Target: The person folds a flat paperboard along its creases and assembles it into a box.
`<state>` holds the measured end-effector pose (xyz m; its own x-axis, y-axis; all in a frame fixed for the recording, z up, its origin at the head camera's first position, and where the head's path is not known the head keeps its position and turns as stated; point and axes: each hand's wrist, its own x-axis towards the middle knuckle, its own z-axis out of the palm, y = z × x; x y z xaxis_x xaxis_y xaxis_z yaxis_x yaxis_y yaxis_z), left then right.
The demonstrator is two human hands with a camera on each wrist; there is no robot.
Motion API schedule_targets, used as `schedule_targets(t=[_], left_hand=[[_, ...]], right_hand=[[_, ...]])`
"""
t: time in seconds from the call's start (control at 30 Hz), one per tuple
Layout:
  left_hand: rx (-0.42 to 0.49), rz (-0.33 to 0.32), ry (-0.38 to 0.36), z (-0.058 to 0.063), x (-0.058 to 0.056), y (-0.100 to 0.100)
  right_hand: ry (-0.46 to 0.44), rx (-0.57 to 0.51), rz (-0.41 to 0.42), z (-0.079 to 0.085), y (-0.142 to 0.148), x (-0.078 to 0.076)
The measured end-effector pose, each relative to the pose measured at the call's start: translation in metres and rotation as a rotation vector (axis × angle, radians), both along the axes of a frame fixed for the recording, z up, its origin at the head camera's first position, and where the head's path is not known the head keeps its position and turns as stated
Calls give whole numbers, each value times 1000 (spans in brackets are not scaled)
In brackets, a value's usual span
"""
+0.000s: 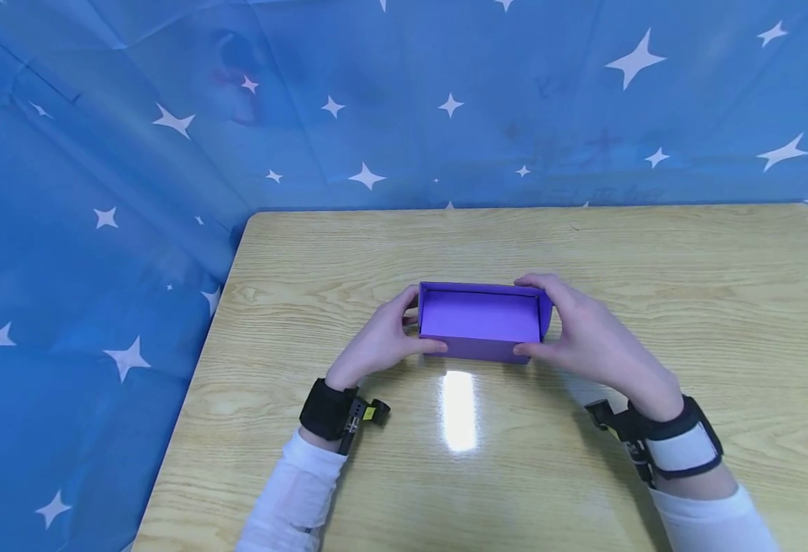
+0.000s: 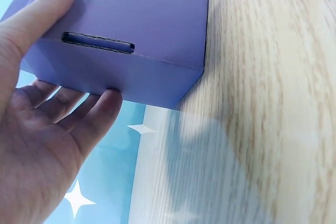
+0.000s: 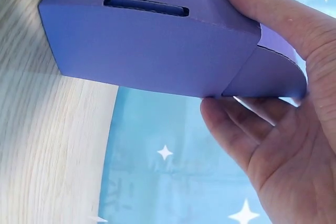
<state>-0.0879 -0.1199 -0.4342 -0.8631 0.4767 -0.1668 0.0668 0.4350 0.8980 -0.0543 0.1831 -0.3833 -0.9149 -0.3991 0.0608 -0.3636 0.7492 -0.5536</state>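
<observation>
A purple cardboard box (image 1: 476, 349) sits on the table with its open side up and its inside bare. My left hand (image 1: 383, 333) grips its left end, thumb on the near wall and fingers round the end. At the right end my right hand (image 1: 583, 330) holds the box, thumb against the near wall and fingertips at the far edge. A rounded flap (image 3: 268, 72) sticks out from the right end, beside the right palm. Both wrist views show the box wall with a narrow slot (image 2: 100, 43) along a bottom fold.
The light wood-grain table (image 1: 321, 253) carries a bright reflection in front of the box. A blue cloth (image 1: 404, 100) with white stars hangs behind the table and along its left side. Each wrist wears a black strap with a small camera (image 1: 376, 412).
</observation>
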Motion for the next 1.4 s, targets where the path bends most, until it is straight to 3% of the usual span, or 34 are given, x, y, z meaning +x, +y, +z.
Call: schedule_targets(t=[1.0,1.4], left_hand=[[17,-4,17,-1,-2,0],[19,6,-8,-1,-1,0]], right_hand=[[163,-19,60,-9,2,5],[309,-8,89,-17,2,8]])
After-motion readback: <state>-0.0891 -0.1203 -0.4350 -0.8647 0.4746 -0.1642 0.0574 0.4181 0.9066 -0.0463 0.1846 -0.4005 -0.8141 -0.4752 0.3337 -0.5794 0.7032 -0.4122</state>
